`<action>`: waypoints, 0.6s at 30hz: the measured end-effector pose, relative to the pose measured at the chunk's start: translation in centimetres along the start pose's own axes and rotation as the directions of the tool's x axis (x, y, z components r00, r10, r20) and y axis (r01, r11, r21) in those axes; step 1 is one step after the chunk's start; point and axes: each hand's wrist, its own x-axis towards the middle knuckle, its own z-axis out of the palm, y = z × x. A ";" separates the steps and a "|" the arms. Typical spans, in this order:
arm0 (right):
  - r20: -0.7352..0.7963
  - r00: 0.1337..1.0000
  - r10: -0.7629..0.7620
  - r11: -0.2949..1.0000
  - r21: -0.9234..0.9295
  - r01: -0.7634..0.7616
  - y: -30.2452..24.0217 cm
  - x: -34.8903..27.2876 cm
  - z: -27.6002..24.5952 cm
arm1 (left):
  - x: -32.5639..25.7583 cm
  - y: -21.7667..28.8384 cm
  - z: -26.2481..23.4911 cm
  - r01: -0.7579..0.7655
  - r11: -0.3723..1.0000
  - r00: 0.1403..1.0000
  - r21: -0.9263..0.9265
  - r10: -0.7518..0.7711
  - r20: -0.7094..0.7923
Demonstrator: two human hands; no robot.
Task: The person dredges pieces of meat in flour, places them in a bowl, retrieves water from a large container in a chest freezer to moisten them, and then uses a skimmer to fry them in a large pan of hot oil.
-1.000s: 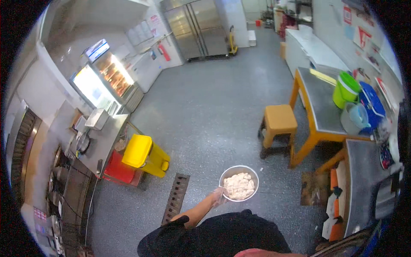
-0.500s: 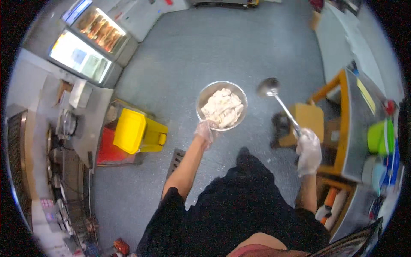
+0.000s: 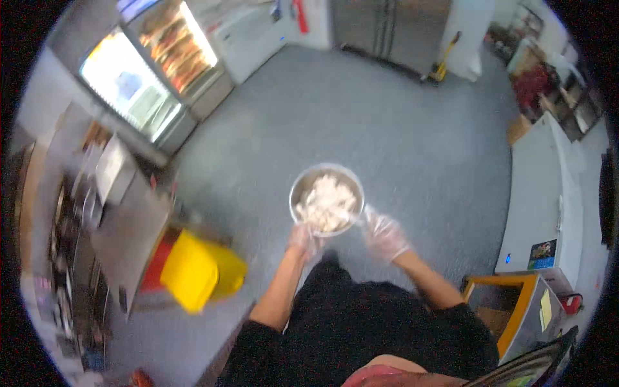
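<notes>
A round metal bowl (image 3: 296, 191) holds pale, whitish chunks of what looks like raw meat (image 3: 329, 199). My left hand (image 3: 305, 240), in a clear plastic glove, grips the bowl's near left rim. On the opposite side, my right hand (image 3: 385, 234), also gloved, is against or just beside the lower right rim. Motion smears its fingers. A pale streak runs between them and the bowl's contents; whether this is a ladle handle I cannot make out. No ladle head shows.
To the left, a yellow bin (image 3: 205, 271) stands by a steel counter (image 3: 132, 235). Lit glass-door fridges (image 3: 132, 87) are at the far left. A white chest freezer (image 3: 538, 200) and an orange-framed table (image 3: 512, 284) stand to the right. Steel doors (image 3: 390, 32) are ahead.
My right hand has swung in from the right to the bowl, and the ladle it held is no longer clearly visible. The view has shifted, showing more of the room ahead.
</notes>
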 end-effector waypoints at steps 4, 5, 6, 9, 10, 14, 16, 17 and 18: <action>0.058 0.960 0.273 0.921 0.273 -0.278 -1.4 0.7 -4.2 | 6.4 -1.5 -0.3 0.128 0.961 0.987 0.246 -0.149 0.067; 0.009 0.954 0.301 0.899 0.330 -0.287 -0.8 2.5 -4.1 | 9.3 -0.6 1.1 0.100 0.949 0.984 0.299 -0.138 0.111; -0.017 0.940 0.340 0.888 0.336 -0.315 0.4 3.6 -5.1 | 10.9 -1.2 3.3 0.119 0.986 0.976 0.118 -0.138 0.168; 0.113 0.898 0.425 0.841 0.318 -0.438 4.8 8.6 -8.8 | 16.7 -0.2 6.9 0.166 0.985 0.956 -0.050 -0.148 0.252; 0.133 0.867 0.480 0.786 0.375 -0.492 6.4 10.6 -9.3 | 18.3 0.7 8.4 0.135 0.990 0.955 -0.037 -0.120 0.273; 0.204 0.824 0.529 0.756 0.328 -0.567 8.7 21.6 -16.0 | 27.6 7.8 8.6 -0.070 0.924 0.905 0.377 -0.100 0.414; 0.151 0.924 0.351 0.893 0.242 -0.379 14.6 27.3 -13.0 | 28.8 10.5 13.8 -0.034 0.981 0.953 0.191 -0.026 0.302; 0.138 0.921 0.364 0.884 0.259 -0.388 15.0 30.7 -11.8 | 29.4 12.0 14.9 -0.025 0.999 0.990 -0.036 0.030 0.135; 0.151 0.947 0.283 0.916 0.249 -0.314 15.5 33.0 -11.7 | 31.4 13.8 13.4 0.068 0.982 0.988 0.178 -0.092 0.125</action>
